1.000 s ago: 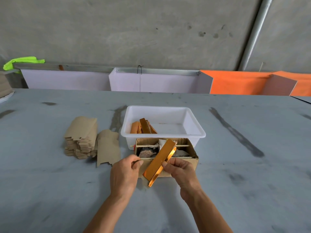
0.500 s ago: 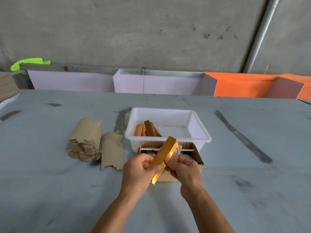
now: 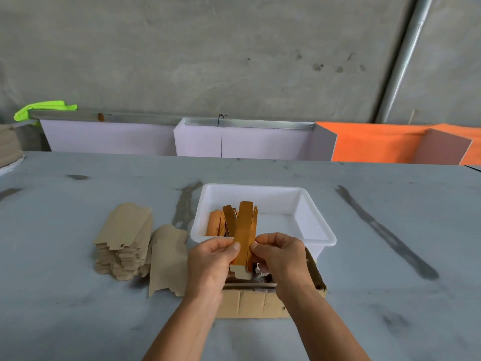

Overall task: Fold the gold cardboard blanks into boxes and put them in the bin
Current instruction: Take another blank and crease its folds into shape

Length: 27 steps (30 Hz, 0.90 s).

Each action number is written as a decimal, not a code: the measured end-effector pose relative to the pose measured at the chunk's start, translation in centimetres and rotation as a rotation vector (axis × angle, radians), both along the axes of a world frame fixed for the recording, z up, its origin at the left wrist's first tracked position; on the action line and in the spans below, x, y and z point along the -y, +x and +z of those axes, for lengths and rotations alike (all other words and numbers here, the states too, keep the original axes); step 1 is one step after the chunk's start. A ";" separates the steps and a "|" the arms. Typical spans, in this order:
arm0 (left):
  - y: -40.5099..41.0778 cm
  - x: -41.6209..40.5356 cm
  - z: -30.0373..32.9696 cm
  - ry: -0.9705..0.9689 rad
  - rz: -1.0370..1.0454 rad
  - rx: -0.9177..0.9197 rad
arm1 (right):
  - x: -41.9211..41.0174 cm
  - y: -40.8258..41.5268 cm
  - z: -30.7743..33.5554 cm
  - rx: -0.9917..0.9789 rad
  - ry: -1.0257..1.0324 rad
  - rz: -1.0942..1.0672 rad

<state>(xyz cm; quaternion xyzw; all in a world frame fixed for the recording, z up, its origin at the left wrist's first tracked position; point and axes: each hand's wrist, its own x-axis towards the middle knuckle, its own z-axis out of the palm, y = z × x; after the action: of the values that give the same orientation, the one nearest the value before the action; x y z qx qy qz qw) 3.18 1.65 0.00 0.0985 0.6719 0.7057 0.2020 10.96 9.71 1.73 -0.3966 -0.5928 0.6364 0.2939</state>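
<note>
In the head view, a grey table [image 3: 78,321] is being looked down on, with a concrete wall behind it and white and orange panels [image 3: 242,142] standing along its far edge; a bright green cloth [image 3: 44,108] is lying at the far left. One white bin [image 3: 320,238] is sitting at the middle of the table, and one brown cardboard carton [image 3: 260,304] is standing just near of it, touching its near wall; the carton's contents are being largely hidden by the hands. To the left of the bin, one stack of flat brown blanks [image 3: 122,243] is lying, with a single loose blank [image 3: 169,259] beside it on the right. Several gold folded pieces [image 3: 220,222] are leaning inside the left part of the bin; their number cannot be counted exactly, since they are overlapping. One gold blank [image 3: 244,230] is being held upright above the carton and the bin's near rim, its top end being seen against the bin's interior. It is being pinched between the two hands at its lower half: the left hand [image 3: 210,264] is grasping its left edge with thumb and curled fingers, and the right hand [image 3: 281,259] is grasping its right edge likewise. The blank's pale lower end is showing below the fingertips, between the two palms.
</note>
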 end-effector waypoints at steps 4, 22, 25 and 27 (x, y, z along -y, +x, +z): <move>-2.0 -1.5 -0.1 -0.063 0.056 -0.203 | -2.4 -3.7 0.3 0.041 0.079 -0.020; -4.3 -1.9 -1.8 -0.654 0.009 -0.996 | -7.8 -12.7 -2.2 0.536 0.393 0.220; -3.9 -1.6 -2.0 -0.619 0.020 -0.984 | -7.0 -12.7 -1.9 0.615 0.590 0.316; -3.6 -1.0 -2.2 -0.578 0.076 -0.968 | -5.7 -12.2 -1.5 0.569 0.709 0.288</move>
<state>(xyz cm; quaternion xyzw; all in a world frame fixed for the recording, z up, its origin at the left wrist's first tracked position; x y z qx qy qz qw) -0.44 2.61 -2.16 0.3274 0.8570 0.3741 -0.1359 -1.20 15.37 0.22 -0.3441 -0.8793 0.2953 0.1458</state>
